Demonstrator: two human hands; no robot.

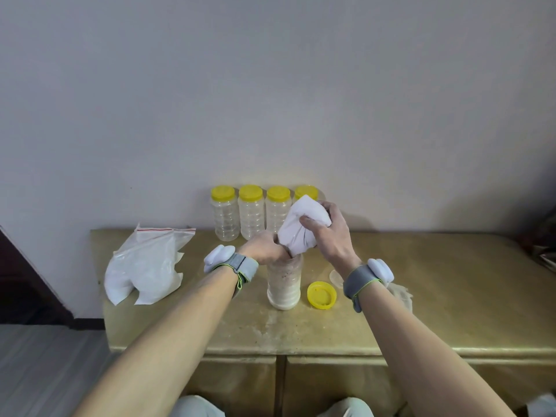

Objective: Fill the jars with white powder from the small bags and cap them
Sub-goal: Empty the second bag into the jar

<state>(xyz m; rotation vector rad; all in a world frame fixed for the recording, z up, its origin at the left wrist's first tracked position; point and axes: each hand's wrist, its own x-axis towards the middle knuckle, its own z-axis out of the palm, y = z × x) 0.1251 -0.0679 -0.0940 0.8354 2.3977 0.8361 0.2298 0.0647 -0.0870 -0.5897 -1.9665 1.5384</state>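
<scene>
Centrally, an upright jar [284, 284] stands on the surface [421, 281]. The right hand [331, 233] grips a powder bag [301, 227], tilted mouth-down into it. The left hand [264, 249] clasps and hides its rim.

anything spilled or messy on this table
Yes: a faint dusting of white powder lies on the table just in front of the open jar, beside its yellow lid. It looks like spill from pouring. A crumpled empty bag lies further right.
</scene>
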